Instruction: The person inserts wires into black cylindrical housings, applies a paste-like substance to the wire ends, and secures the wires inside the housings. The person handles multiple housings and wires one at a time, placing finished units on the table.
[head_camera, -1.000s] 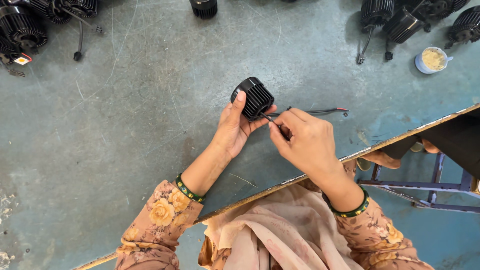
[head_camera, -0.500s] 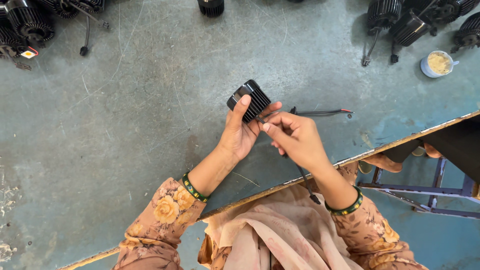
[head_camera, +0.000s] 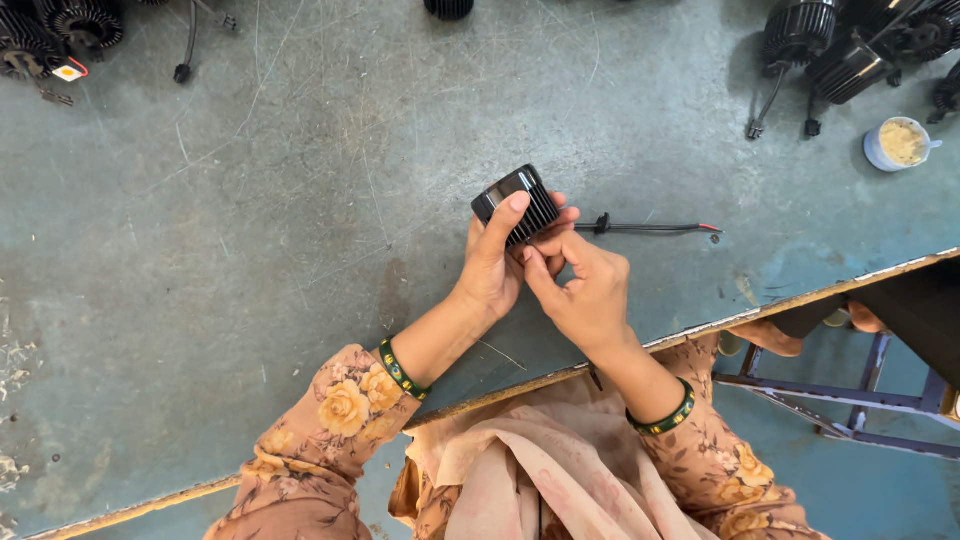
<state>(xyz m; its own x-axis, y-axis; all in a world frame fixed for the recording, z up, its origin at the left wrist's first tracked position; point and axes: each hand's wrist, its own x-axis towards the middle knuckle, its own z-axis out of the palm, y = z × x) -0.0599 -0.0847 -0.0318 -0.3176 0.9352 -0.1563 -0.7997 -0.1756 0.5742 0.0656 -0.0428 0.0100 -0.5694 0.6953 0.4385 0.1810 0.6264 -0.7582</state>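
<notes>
I worked in a small assembly workshop: my scratched, paint-worn blue-grey metal workbench (head_camera: 250, 250) carried rows of identical black finned housings with trailing wires (head_camera: 830, 60) and a small white cup of yellowish paste (head_camera: 902, 143).

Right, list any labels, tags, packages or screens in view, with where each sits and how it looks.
Small tag: far left corner of the grey table, beside black finned parts; squarish, white with a red-orange edge.
Small cup: far right of the table, near more black finned parts; round, white, filled with something pale yellow, no label showing.
No screens or signs in view.
</notes>
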